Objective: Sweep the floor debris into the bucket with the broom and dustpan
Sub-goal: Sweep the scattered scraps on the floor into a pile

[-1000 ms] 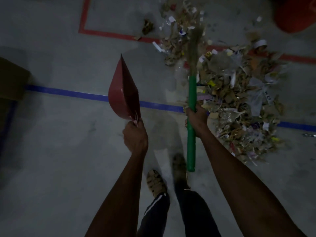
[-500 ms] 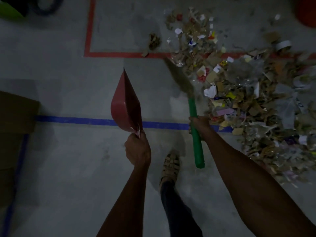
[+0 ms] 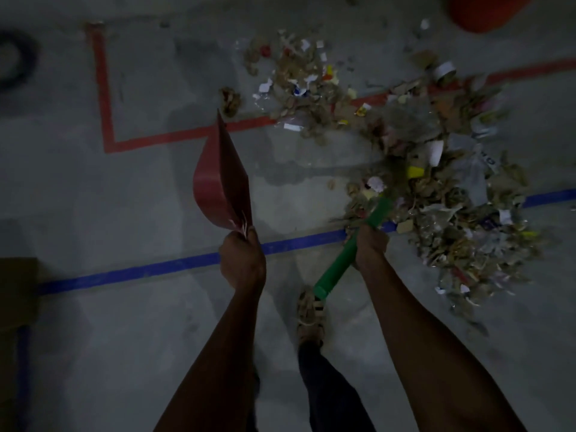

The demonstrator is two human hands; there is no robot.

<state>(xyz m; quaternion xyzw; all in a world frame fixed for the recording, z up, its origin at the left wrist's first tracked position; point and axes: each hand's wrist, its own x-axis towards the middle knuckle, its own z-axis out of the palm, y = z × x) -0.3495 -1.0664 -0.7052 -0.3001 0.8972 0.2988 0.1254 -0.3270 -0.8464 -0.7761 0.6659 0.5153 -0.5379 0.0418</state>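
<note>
My left hand (image 3: pixel 242 260) grips the base of a red dustpan (image 3: pixel 223 182), which is held off the floor with its mouth pointing up and away. My right hand (image 3: pixel 371 244) grips the green handle of the broom (image 3: pixel 343 257). The handle slants up to the right and the blurred bristles lie over a big pile of paper and cardboard debris (image 3: pixel 436 182) on the grey floor. A red-orange bucket (image 3: pixel 486 10) shows at the top right corner, partly cut off.
Red floor tape (image 3: pixel 103 88) and blue floor tape (image 3: pixel 156 269) cross the concrete. My sandalled foot (image 3: pixel 311 313) stands just below the broom's end. A brown box (image 3: pixel 15 291) sits at the left edge, and a dark ring-shaped object (image 3: pixel 15 60) lies at the far left.
The broom has swung from leaning up-left to slanting up-right into the pile, pushing debris right. The view has shifted; the dustpan stays raised in my left hand.
</note>
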